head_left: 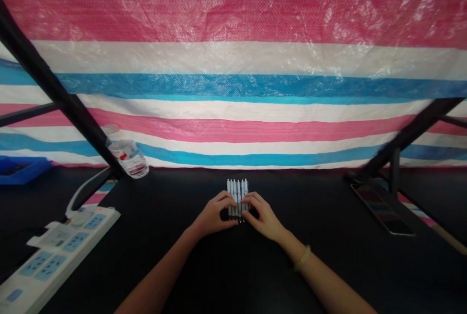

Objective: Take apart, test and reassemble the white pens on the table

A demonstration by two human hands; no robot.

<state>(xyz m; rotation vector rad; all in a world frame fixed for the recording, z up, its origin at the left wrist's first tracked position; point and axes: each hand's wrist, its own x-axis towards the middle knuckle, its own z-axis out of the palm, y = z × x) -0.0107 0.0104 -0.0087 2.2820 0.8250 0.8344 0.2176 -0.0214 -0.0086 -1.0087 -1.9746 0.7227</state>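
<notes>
My left hand and right hand press in from either side on the row of white pens lying side by side on the black table, fingers curled against their near ends to keep them aligned.

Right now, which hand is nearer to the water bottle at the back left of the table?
Left. The left hand rests on the left side of the row of pens, on the side toward the water bottle. The right hand is on the pens' right side, farther away.
</notes>
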